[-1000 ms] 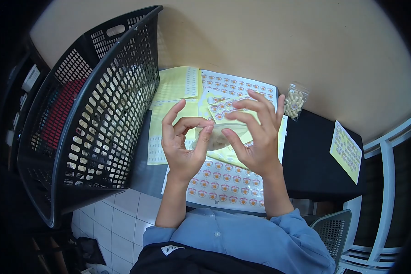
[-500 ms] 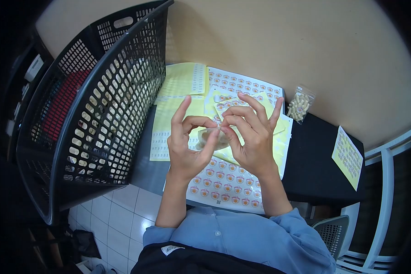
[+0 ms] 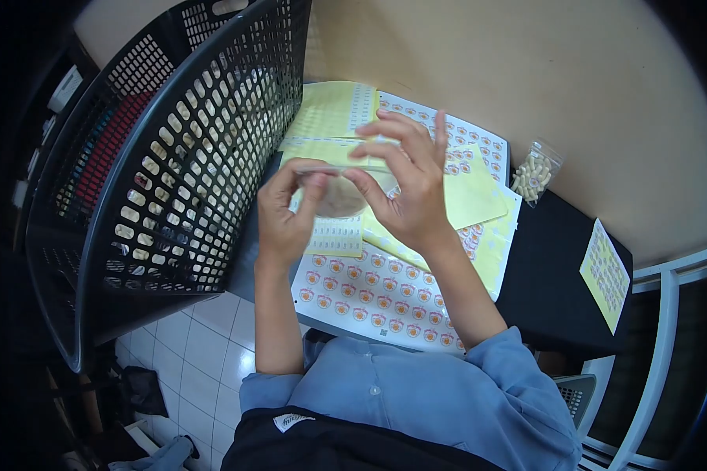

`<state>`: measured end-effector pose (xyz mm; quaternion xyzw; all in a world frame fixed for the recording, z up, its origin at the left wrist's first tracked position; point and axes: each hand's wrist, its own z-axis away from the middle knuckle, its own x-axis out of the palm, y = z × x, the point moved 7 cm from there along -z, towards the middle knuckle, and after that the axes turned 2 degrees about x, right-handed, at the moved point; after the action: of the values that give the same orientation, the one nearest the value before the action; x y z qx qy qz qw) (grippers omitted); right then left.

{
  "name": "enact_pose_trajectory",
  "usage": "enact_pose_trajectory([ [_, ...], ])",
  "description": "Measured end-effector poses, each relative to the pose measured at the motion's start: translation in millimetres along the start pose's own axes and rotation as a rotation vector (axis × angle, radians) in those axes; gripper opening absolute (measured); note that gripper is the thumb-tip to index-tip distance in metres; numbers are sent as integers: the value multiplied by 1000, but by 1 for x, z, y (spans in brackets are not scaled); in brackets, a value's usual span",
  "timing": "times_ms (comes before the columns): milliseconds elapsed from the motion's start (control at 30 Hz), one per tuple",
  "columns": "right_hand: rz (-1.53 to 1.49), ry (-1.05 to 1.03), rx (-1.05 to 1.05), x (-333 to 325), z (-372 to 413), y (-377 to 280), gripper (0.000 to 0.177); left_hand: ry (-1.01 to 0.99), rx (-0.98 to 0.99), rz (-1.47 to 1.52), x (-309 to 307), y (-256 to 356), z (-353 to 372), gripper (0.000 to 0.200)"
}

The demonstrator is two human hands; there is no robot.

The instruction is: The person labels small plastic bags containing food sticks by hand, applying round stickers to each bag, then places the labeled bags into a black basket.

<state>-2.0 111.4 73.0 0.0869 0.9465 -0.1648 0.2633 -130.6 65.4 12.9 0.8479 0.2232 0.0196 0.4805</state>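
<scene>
My left hand (image 3: 289,208) pinches the upper left part of a small clear zip bag (image 3: 342,196) between thumb and fingers. The bag hangs below its flat top edge, with pale contents I cannot make out clearly. At the bag's top edge is the thumb of my right hand (image 3: 407,177). The right hand's other fingers are spread above the edge, apart from the thumb and blurred by motion. Under both hands lie yellow sheets (image 3: 467,204) and white sticker sheets (image 3: 353,294) with rows of round orange and pink labels.
A tall black perforated basket (image 3: 188,157) stands along the left side. Near the wall, a clear bag of pale capsules (image 3: 534,177) rests at the table's back right. Another label sheet (image 3: 605,275) lies on the black-covered table (image 3: 554,259) near its right edge.
My hands held the bag's top together at the middle; now the left grips farther left and the right fingers have spread off the edge. The bag shows wider, and the camera view has shifted.
</scene>
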Motion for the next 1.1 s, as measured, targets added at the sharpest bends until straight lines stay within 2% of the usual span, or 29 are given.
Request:
enact_pose_trajectory([
  [33, -129, 41, 98, 4, 1, 11, 11, 0, 0, -1, -5, -9, 0, 20],
  [100, -398, 89, 274, 26, 15, 50, 22, 233, -99, 261, -30, -39, 2, 10],
  [133, -397, 89, 273, 35, 29, 61, 22, 233, -99, 263, -35, -49, 4, 10],
  [200, -264, -204, 438, 72, 56, 86, 24, 102, -359, 1147, -23, -84, 13, 15],
  [233, -264, -205, 434, 79, 64, 87, 24, 15, -397, 1358, -19, -97, 18, 10],
  [267, -243, -312, 406, 90, 74, 82, 27, -277, -384, 1543, -13, -106, 17, 10],
  [300, -221, -418, 378, 101, 83, 77, 30, -233, -403, 1630, -11, -110, 23, 11],
  [333, -221, -421, 377, 109, 88, 74, 30, -187, -423, 1718, -8, -110, 29, 12],
  [400, -184, -447, 236, 126, 90, 56, 33, -196, -414, 1740, -9, -106, 29, 13],
  [667, -129, -436, 293, 168, 90, 46, 41, -154, -426, 1739, -17, -114, 33, 16],
  [767, -129, -473, 308, 171, 93, 48, 42, -153, -424, 1757, -19, -121, 33, 16],
  [833, -138, -584, 362, 178, 96, 53, 45, -150, -422, 1773, -19, -124, 33, 16],
  [1000, -90, -566, 301, 173, 94, 48, 47, -217, -405, 1786, -18, -128, 30, 13],
  [1100, -100, -549, 293, 171, 95, 46, 49, -164, -416, 1796, -17, -130, 28, 13],
])
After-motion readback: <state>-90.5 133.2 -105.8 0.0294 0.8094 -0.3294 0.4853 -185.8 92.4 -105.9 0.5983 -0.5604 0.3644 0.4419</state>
